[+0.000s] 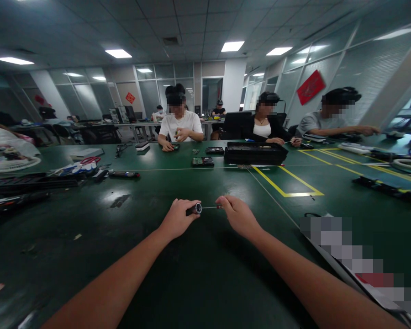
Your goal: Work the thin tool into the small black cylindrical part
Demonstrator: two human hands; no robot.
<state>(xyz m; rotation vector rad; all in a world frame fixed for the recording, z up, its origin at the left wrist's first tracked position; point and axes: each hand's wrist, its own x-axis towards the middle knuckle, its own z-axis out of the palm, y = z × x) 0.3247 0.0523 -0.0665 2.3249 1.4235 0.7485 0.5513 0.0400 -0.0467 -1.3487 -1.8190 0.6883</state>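
Note:
Above the near part of the green table, my left hand point(180, 218) is closed around a short black cylinder point(194, 209) that looks like a flashlight, its round silvery end facing right. My right hand point(239, 214) pinches a thin screwdriver point(210, 207) with a bit of red by the fingers; most of its handle is hidden in the hand. The metal shaft points left at the cylinder's end. I cannot tell whether its tip touches the rim or sits just in front of it.
On the green table point(150, 274) lie a long black housing point(255, 153), a circuit board point(202, 161) and a dark tool point(123, 174). Red-handled scissors point(90, 160) rest among clutter at left. A pale sheet point(342, 256) lies at right. Several people point(181, 123) sit across the table.

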